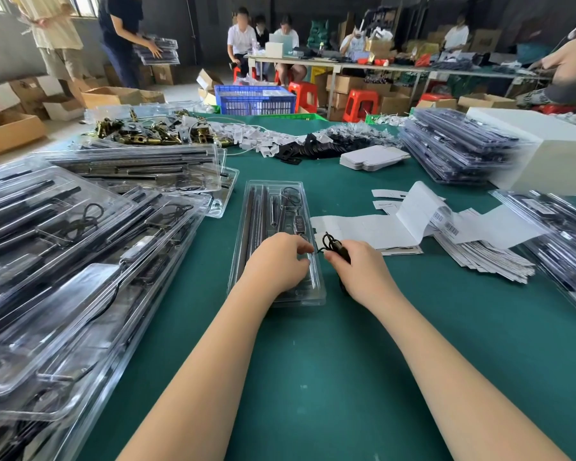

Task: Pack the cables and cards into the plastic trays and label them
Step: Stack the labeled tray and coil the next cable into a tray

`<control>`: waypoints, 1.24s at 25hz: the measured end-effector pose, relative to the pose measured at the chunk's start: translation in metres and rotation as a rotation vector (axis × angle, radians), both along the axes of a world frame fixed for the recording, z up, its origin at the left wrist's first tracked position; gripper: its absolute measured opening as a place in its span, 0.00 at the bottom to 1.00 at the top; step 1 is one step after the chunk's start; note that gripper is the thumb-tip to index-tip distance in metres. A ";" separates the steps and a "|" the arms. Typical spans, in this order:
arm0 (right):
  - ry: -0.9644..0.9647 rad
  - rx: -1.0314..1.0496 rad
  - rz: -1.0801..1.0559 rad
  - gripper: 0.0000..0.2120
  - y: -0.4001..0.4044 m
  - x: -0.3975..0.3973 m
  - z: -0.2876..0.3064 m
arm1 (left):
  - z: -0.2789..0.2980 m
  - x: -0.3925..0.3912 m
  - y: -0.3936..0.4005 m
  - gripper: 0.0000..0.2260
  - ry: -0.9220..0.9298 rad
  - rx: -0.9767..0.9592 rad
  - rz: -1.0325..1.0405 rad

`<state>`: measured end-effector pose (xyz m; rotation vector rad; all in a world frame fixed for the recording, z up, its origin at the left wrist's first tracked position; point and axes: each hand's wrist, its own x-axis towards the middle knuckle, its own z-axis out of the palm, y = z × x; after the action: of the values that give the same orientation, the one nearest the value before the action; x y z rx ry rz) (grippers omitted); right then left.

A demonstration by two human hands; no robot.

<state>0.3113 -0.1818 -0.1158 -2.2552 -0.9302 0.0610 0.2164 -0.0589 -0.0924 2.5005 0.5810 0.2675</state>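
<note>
A: We are leaning over the green table (313,377), and what is lying farthest left of our fingers?

B: The big heap of filled trays (80,261), sprawling well off to the left of our left hand (276,264). Far out past our right fingertips a second stack of trays (456,151) is sitting beside a white box (552,151).

A: And nearer?

B: The loose pile of paper cards (479,234) is spreading just beyond and to the right of our right hand (359,271).

A: The open tray (270,207)?

B: It is lying lengthwise straight ahead, its near end under our left hand. Our left fingers (301,246) are curling down onto its right edge; we cannot tell whether they are pinching anything.

A: And the cable (330,242)?

B: Our right fingers (333,257) are clenching round it, just beside the tray's right rim, with its black loops sticking up above our knuckles. Our two sets of fingertips are nearly meeting there.
</note>
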 end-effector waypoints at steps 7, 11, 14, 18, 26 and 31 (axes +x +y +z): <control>0.111 -0.026 0.016 0.15 0.003 -0.004 -0.005 | 0.006 -0.008 0.003 0.47 0.363 0.034 -0.152; 0.182 -0.030 0.029 0.16 0.002 -0.006 -0.004 | 0.007 -0.008 0.006 0.47 0.341 0.067 -0.165; 0.284 -0.039 0.049 0.18 -0.002 -0.002 0.001 | 0.004 -0.014 0.008 0.41 0.259 0.015 -0.187; 0.484 -0.044 0.053 0.15 -0.007 0.000 0.011 | 0.006 -0.022 0.017 0.34 0.248 -0.059 -0.256; 1.059 0.182 0.209 0.13 -0.024 0.007 0.017 | -0.026 -0.030 0.002 0.32 -0.033 0.112 -0.300; 1.273 0.327 0.331 0.10 -0.026 0.003 0.011 | -0.042 -0.036 0.002 0.30 -0.290 0.359 -0.119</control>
<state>0.3145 -0.2079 -0.1046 -1.2844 -0.4921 1.2207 0.1802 -0.0565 -0.1345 2.7515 0.2822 0.7296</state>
